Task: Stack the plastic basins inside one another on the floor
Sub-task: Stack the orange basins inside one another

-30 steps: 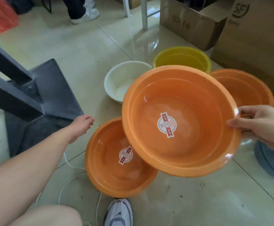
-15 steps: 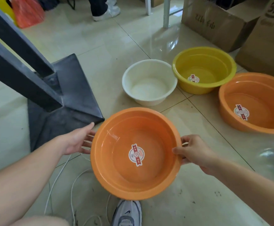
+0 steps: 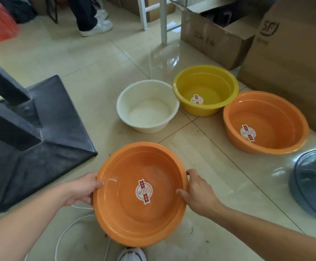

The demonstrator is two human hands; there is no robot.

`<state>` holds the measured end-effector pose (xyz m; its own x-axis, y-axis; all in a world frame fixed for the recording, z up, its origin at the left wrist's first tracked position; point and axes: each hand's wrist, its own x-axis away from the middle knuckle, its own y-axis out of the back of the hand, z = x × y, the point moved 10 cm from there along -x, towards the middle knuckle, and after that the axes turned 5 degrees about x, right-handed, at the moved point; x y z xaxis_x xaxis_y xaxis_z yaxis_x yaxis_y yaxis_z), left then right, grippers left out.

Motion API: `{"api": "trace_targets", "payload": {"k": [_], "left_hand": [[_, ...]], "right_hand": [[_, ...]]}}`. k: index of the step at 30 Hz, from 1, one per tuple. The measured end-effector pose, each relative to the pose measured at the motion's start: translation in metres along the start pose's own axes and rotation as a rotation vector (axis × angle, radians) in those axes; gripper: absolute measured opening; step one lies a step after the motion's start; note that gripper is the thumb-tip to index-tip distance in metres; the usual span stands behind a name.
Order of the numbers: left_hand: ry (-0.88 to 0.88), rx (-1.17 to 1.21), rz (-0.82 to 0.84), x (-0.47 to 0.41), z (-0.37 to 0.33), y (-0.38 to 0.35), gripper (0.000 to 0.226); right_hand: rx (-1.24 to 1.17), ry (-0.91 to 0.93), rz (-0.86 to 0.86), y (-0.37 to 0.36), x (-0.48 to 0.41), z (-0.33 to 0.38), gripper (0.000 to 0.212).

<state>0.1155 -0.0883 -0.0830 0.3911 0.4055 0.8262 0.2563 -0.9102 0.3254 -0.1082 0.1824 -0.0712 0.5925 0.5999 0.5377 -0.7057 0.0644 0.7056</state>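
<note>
An orange basin [image 3: 123,210] with a round sticker in its bottom rests on the floor just in front of me. My left hand [image 3: 83,189] holds its left rim, thumb hooked inside. Across from it, my right hand [image 3: 196,193] grips the right rim the same way. Farther off stand a white basin [image 3: 147,106], a yellow basin [image 3: 206,89] and a second orange basin [image 3: 264,121], each on its own. A blue-grey translucent basin [image 3: 313,181] lies at the right edge, partly cut off.
A dark metal stand base [image 3: 40,138] fills the left side. Cardboard boxes [image 3: 285,63] line the back right. A white cable [image 3: 68,230] loops on the floor by my shoe [image 3: 132,255]. Another person's legs [image 3: 89,17] are at the back.
The orange basin held up by my right hand has come down into the orange basin on the floor. My left hand has moved onto the left rim.
</note>
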Motion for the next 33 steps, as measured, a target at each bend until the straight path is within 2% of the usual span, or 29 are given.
{"api": "trace_targets", "payload": {"k": [3,7,9,12,15,18,22,25,28,31,33], "left_hand": [[-0.040,0.000,0.009,-0.012,-0.019,-0.011,0.029],[-0.094,0.008,0.018,-0.027,-0.054,-0.041,0.027],[-0.121,0.021,0.008,-0.035,-0.072,-0.058,0.024],[-0.153,0.078,0.019,-0.046,-0.096,-0.088,0.020],[-0.170,0.145,0.058,-0.056,-0.116,-0.119,0.022],[-0.191,0.212,0.104,-0.064,-0.130,-0.142,0.029],[-0.202,0.250,0.107,-0.069,-0.135,-0.154,0.036],[-0.199,0.288,0.119,-0.069,-0.136,-0.159,0.037],[-0.202,0.327,0.135,-0.065,-0.143,-0.163,0.038],[-0.215,0.338,0.162,-0.057,-0.149,-0.171,0.037],[-0.218,0.346,0.168,-0.052,-0.153,-0.175,0.043]], "right_hand": [[-0.355,-0.201,0.114,0.000,-0.006,-0.044,0.058],[-1.005,-0.507,-0.069,0.037,-0.020,-0.132,0.057],[-1.283,-0.547,-0.219,0.067,-0.030,-0.170,0.053],[-1.548,-0.526,-0.431,0.111,-0.041,-0.211,0.058],[-1.713,-0.540,-0.507,0.128,-0.049,-0.234,0.057],[-1.792,-0.557,-0.522,0.132,-0.054,-0.241,0.052],[-1.671,-0.530,-0.655,0.166,-0.045,-0.243,0.019],[-1.535,-0.458,-0.777,0.204,-0.021,-0.242,0.030],[-1.505,-0.399,-0.854,0.224,0.011,-0.237,0.035],[-1.557,-0.323,-0.849,0.229,0.042,-0.229,0.027],[-1.563,-0.287,-0.778,0.223,0.058,-0.217,0.021]]}}
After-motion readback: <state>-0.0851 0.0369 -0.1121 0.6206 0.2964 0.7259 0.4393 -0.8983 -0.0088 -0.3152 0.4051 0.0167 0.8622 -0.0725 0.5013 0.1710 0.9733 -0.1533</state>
